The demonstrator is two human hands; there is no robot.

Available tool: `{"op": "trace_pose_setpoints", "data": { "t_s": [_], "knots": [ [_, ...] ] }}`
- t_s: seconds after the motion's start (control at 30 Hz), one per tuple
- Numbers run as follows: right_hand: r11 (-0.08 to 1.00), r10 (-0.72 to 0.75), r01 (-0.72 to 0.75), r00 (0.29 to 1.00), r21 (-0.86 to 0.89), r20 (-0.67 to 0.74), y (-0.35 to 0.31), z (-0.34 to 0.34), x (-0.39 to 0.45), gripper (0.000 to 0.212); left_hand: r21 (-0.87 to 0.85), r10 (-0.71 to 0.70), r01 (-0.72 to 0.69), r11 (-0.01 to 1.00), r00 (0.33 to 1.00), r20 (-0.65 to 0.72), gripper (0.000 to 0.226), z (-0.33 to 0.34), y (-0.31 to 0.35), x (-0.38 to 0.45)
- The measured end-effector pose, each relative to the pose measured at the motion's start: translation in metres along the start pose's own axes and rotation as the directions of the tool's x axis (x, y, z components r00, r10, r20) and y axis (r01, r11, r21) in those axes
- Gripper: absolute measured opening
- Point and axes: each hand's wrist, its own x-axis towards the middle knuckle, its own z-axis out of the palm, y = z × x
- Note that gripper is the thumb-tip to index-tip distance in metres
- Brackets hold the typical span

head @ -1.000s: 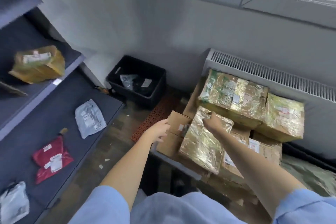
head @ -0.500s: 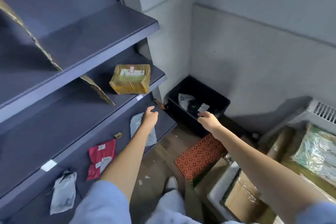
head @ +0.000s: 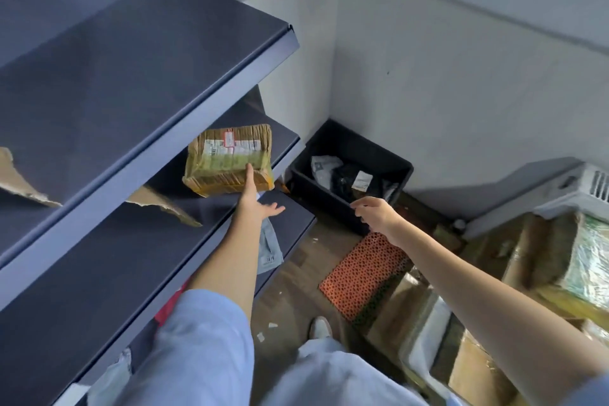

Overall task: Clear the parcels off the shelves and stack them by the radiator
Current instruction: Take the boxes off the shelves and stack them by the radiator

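A yellow-taped cardboard parcel (head: 227,160) with a white label lies at the right end of the middle shelf (head: 115,241). My left hand (head: 257,199) stretches out below its front face, fingers straight, one fingertip touching the tape. My right hand (head: 375,212) hovers in the air over the floor, fingers loosely curled, holding nothing. A grey mailer bag (head: 270,249) lies on the lower shelf, partly behind my left forearm. Taped parcels (head: 586,260) are stacked at the right by the white radiator (head: 590,188).
A black bin (head: 395,163) holding bagged items stands in the corner on the floor. An orange perforated mat (head: 359,273) lies beside the boxes. Torn cardboard (head: 164,208) sits on the middle shelf. A red bag (head: 166,310) and a white bag (head: 108,382) lie on the lower shelf.
The view has turned from the radiator stack to the shelves. My left hand has risen from the lower shelf to the yellow parcel's front; my right hand stays empty in the air.
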Motion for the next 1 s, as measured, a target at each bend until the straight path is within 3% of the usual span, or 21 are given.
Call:
{"op": "trace_pose_setpoints", "data": {
  "t_s": [0.13,0.27,0.37,0.5,0.6,0.7,0.77,0.9,1.0],
  "knots": [
    [0.998,0.037,-0.037,0.999,-0.045,0.01,-0.001,-0.001,0.004,0.032,-0.097,0.04,-0.032,0.995,0.996,0.075,0.108,0.005,-0.001,0.011],
    [0.999,0.045,-0.045,0.999,-0.029,0.0,-0.002,0.001,0.005,0.032,-0.111,0.11,-0.1,0.989,0.99,0.093,0.082,0.008,-0.003,0.014],
    [0.998,0.064,-0.064,0.998,-0.007,0.02,-0.005,0.001,-0.002,0.032,-0.091,0.131,-0.125,0.988,0.989,0.065,0.074,0.009,-0.008,0.009],
    [0.991,0.108,-0.11,0.994,0.07,0.033,0.001,-0.005,-0.015,0.034,0.108,0.057,-0.072,0.992,0.989,0.137,0.059,0.007,-0.041,0.001],
    [0.967,0.15,-0.153,0.988,0.206,0.027,0.022,-0.015,-0.023,0.048,0.409,-0.094,0.008,0.912,0.977,0.19,0.045,0.016,-0.089,-0.006],
    [0.852,0.268,-0.231,0.963,0.47,-0.013,0.054,-0.033,-0.032,0.082,0.609,-0.271,0.073,0.79,0.933,0.239,0.044,0.035,-0.143,-0.021],
    [0.722,0.344,-0.254,0.939,0.643,-0.015,0.08,-0.049,-0.042,0.092,0.697,-0.344,0.058,0.714,0.897,0.278,0.054,0.053,-0.175,-0.033],
    [0.529,0.325,-0.198,0.945,0.826,0.018,0.136,-0.086,-0.07,0.078,0.823,-0.444,-0.023,0.567,0.833,0.329,0.068,0.091,-0.225,-0.057],
    [0.452,0.295,-0.118,0.955,0.884,-0.024,0.176,-0.114,-0.098,0.067,0.883,-0.506,-0.092,0.461,0.79,0.346,0.073,0.117,-0.263,-0.078]
  ]
}}
